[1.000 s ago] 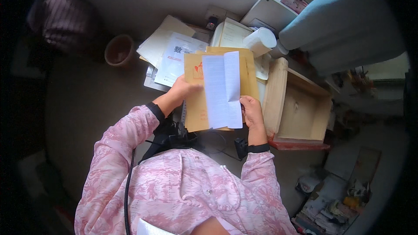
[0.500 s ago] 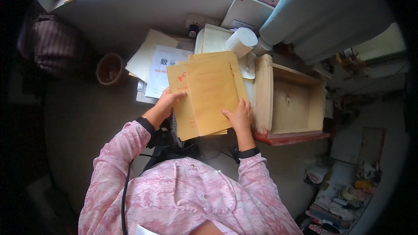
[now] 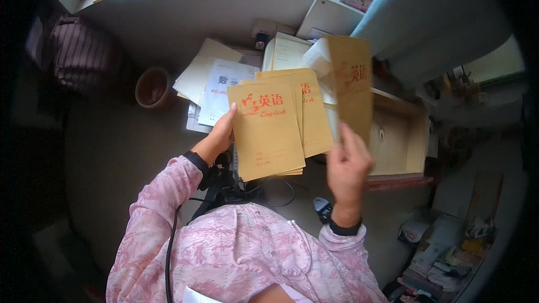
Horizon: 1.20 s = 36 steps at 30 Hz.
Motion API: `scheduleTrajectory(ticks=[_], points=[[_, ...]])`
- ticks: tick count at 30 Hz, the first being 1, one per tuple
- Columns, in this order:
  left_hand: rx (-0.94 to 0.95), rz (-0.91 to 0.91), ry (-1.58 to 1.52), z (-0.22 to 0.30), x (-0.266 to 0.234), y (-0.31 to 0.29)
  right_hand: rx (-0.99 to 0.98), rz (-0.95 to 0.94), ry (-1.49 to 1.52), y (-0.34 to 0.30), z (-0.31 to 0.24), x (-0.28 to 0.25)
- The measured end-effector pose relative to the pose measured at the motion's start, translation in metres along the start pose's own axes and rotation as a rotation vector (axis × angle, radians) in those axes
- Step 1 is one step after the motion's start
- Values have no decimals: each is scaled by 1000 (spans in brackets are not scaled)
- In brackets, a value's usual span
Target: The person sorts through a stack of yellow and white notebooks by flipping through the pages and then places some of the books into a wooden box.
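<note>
Several tan exercise books with red lettering point(image 3: 269, 143) are fanned out in front of me. My left hand point(image 3: 222, 129) grips them at their left edge, thumb on the top cover. My right hand point(image 3: 349, 160) is closed on the lower corner of another tan exercise book point(image 3: 351, 87), which stands nearly upright off to the right and is a little blurred. Behind the fanned books, a white booklet with dark printing point(image 3: 216, 92) lies on other papers.
An open wooden drawer with a red front edge point(image 3: 400, 179) is at the right, partly behind the raised book. A round bin point(image 3: 152, 88) stands on the floor at left. Stacked papers point(image 3: 435, 269) lie at lower right. A grey-blue curtain point(image 3: 426, 22) hangs at upper right.
My right hand has moved right, lifting one exercise book away from the bundle. The covers beneath now show, fanned apart. My left hand still holds the rest.
</note>
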<state>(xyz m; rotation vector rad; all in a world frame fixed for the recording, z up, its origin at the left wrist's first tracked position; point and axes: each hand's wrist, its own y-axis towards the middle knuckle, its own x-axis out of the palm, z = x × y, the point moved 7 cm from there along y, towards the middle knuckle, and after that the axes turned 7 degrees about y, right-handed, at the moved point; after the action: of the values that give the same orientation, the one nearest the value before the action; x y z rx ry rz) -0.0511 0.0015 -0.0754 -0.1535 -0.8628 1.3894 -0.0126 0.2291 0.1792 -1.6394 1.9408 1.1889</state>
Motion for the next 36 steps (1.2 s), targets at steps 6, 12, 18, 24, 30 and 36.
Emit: scheduleTrajectory(ticks=[6,12,18,24,30,36], points=[[11,-28,-45,-7,-7,10,73,-645,228,-62,47,211],[115,-5,126,-3,-4,5,51,-710,486,-74,37,212],[137,-78,85,-3,2,5,90,-387,296,-56,82,154],[120,-108,13,3,2,3,325,-248,182,-70,153,134],[212,-28,-14,51,-50,-17,268,-107,-17,-71,176,100],[330,122,-96,67,-109,-21,232,4,-188,-87,192,101]])
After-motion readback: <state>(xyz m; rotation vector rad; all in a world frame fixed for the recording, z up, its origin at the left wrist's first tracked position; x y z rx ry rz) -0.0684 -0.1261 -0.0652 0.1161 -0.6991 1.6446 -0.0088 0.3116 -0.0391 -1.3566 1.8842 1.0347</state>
